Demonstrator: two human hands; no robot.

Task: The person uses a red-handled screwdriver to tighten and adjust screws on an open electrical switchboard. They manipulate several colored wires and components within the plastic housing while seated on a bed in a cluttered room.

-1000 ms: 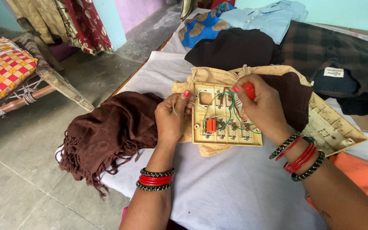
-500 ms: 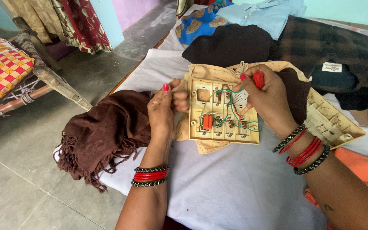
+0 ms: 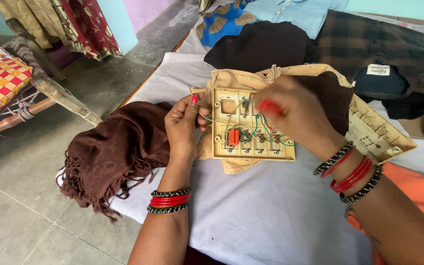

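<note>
Much of the right hand (image 3: 295, 110) is blurred; it pinches a red-handled tool (image 3: 270, 107) whose tip is hidden among green wires (image 3: 258, 128). Between both hands lies the cream switch board (image 3: 251, 130), back side up, on tan cloth over the bed. The left hand (image 3: 185, 125) grips its left edge, fingers curled around a thin wire.
</note>
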